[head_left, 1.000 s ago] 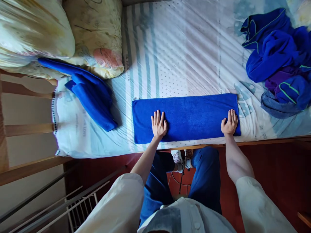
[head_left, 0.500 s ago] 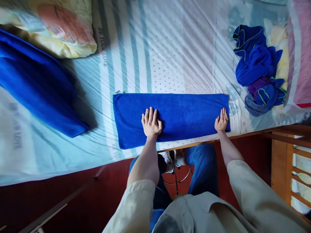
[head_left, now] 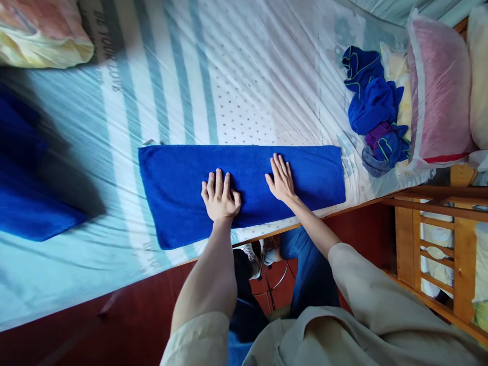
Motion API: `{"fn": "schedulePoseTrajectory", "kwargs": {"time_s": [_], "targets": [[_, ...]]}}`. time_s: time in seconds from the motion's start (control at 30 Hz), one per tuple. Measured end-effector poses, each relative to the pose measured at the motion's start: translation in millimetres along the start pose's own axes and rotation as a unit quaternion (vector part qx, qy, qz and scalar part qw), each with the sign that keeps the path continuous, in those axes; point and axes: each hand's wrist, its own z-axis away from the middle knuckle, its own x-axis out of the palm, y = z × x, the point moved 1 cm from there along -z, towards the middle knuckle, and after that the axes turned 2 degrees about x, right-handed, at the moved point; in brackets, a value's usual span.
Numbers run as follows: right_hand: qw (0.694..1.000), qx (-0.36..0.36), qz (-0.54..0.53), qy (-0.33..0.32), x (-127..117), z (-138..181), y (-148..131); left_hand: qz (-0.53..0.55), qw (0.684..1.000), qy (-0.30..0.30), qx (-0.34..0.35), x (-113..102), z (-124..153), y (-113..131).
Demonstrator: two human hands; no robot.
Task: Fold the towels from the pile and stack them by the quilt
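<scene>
A blue towel [head_left: 175, 188] lies flat along the front edge of the bed, its long side running left to right. My left hand [head_left: 220, 198] rests on it left of its middle, palm down with fingers spread. To the right, my right hand [head_left: 281, 179] lies flat on the same towel, fingers stretched out and pointing away from me. Neither hand grips the cloth. A small pale tag shows at the towel's far left corner.
Crumpled blue and purple cloths [head_left: 371, 104] lie at the bed's right end beside a pink pillow in a clear cover [head_left: 440, 91]. Another blue cloth [head_left: 34, 203] is at the left, below a patterned pillow [head_left: 46, 35]. A wooden bed frame [head_left: 407, 249] stands at right.
My right hand has slid left from the towel's right end to right of its middle. My left hand stays flat on the towel. The view has turned toward the right.
</scene>
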Motion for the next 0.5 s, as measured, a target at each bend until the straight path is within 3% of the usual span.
{"fn": "schedulePoseTrajectory", "kwargs": {"time_s": [0.1, 0.33, 0.5], "targets": [[1.0, 0.002, 0.014, -0.013, -5, -11, 7, 0.001, 1.0, -0.003, -0.004, 0, 0, 0], [0.991, 0.119, 0.037, 0.046, -43, -13, 124, 0.024, 1.0, 0.0, -0.003, -1, 0, -1], [0.98, 0.176, 0.053, 0.076, -54, -19, 181, 0.029, 1.0, 0.003, -0.003, -1, 0, 1]]}}
